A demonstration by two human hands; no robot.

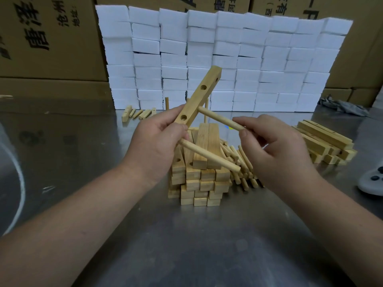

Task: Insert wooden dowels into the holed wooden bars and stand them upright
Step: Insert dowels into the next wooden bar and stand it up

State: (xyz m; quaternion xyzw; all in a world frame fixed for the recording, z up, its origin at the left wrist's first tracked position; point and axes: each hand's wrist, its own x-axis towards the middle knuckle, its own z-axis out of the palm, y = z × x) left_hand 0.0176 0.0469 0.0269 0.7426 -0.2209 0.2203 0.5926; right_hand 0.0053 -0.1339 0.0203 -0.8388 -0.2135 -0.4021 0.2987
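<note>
The left hand [157, 141] grips a holed bar [199, 96] above the pile of bars [204, 179], its long side leaning up and to the right. The right hand [277, 154] pinches a dowel [219, 118] with its tip at the bar's side, and a second dowel [209, 155] sticks out lower down. Lots of bars wait, and this one is not standing yet.

Bare L hand [157, 141] & R hand [277, 152], both forearms [87, 214] uncovered to frame edge
</note>
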